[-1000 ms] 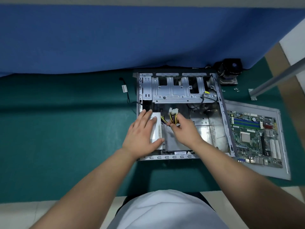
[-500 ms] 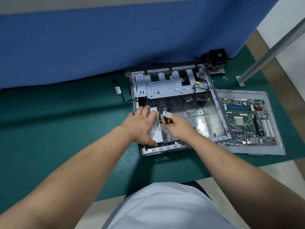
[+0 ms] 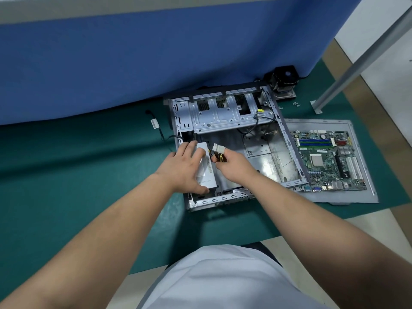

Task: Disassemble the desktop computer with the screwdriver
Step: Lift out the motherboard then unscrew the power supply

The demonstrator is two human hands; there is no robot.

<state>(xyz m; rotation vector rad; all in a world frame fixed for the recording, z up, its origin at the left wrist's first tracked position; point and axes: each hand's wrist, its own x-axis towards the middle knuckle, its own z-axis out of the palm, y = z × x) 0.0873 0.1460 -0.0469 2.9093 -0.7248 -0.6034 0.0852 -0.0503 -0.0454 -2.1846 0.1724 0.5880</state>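
The left hand (image 3: 184,168) rests palm-down on the grey metal power supply box (image 3: 206,169) inside the open grey steel computer case (image 3: 225,121), fingers spread over its top and thumb against its near end. Just right of it, the right hand (image 3: 234,167) pinches a bundle of yellow and black wires (image 3: 220,157) ending in a white plastic connector (image 3: 218,149). Further right of this hand, outside the case wall, a green motherboard (image 3: 327,160) lies on a flat grey metal side panel (image 3: 361,197). Everything sits on a green mat (image 3: 89,175).
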